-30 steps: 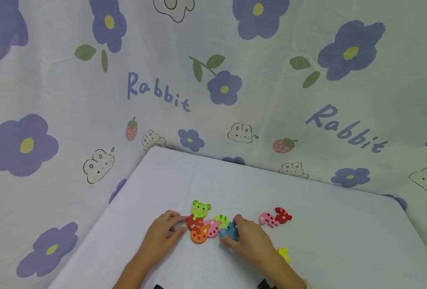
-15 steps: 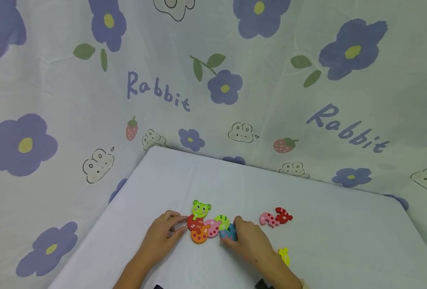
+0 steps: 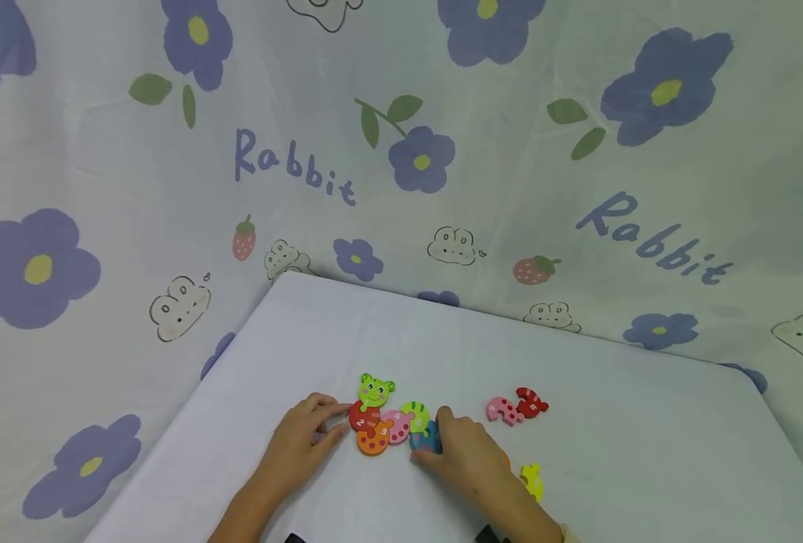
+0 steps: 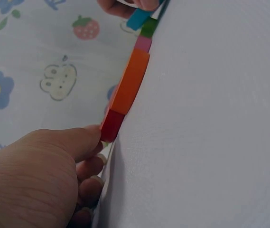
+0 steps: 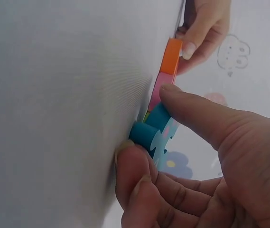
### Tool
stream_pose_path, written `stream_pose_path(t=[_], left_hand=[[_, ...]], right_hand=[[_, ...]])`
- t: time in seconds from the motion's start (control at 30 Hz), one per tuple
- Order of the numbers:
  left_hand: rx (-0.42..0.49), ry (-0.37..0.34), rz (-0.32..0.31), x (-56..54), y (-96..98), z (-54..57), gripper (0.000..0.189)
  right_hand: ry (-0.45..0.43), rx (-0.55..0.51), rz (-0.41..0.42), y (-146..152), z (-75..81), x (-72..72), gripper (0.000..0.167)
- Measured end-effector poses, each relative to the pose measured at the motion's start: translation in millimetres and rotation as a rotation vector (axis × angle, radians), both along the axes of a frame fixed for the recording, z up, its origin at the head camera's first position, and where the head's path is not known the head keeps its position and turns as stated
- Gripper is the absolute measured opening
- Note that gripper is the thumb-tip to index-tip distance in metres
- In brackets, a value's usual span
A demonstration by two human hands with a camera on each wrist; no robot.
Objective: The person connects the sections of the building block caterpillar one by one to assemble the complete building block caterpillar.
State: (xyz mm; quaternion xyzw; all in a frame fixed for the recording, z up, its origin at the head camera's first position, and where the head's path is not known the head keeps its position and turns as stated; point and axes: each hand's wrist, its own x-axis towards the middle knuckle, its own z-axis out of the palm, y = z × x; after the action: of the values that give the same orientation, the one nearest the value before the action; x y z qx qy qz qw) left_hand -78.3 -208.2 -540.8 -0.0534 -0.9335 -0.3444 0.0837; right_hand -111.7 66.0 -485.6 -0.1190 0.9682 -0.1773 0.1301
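Note:
A row of joined caterpillar puzzle pieces lies on the white table: a green head (image 3: 375, 391), a red piece marked 2 (image 3: 363, 416), an orange piece (image 3: 372, 440), a pink piece (image 3: 397, 427) and a light green piece (image 3: 415, 413). My left hand (image 3: 306, 434) holds the red piece's left edge with thumb and index finger. At the row's right end, my right hand (image 3: 472, 456) pinches a blue piece (image 3: 424, 437) between thumb and fingers. In the right wrist view the blue piece (image 5: 156, 128) stands against the light green one, partly hidden by the thumb.
Farther right lie a pink spotted piece (image 3: 503, 410) and a dark red piece (image 3: 531, 403), close together. A yellow piece (image 3: 532, 481) sits beside my right forearm, and an orange edge (image 3: 506, 460) peeks out behind it. A flower-print curtain (image 3: 401, 188) stands behind the table.
The blue piece and my right hand have shifted slightly left against the light green piece. An orange edge now shows beside my right wrist. My left hand stays at the red piece.

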Motion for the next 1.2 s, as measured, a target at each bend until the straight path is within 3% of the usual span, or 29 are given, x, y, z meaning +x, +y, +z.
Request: stream_pose_path(t=[0.63,1.0,1.2], left_hand=[[-0.004,0.009,0.0,-0.1,1.5,3.1,0.033],[-0.013,0.007,-0.001,-0.3,0.8,2.9,0.033],[-0.017,-0.013,0.006,-0.2,1.2,3.1,0.033]], right_hand=[[-0.039,-0.044,0.035,5.7,-4.8,-3.7,0.059],[0.05,0.042,0.093,3.3,-5.2,-3.0,0.056],[0.073,0.037,0.108,3.9,-3.2,-1.0,0.054]])
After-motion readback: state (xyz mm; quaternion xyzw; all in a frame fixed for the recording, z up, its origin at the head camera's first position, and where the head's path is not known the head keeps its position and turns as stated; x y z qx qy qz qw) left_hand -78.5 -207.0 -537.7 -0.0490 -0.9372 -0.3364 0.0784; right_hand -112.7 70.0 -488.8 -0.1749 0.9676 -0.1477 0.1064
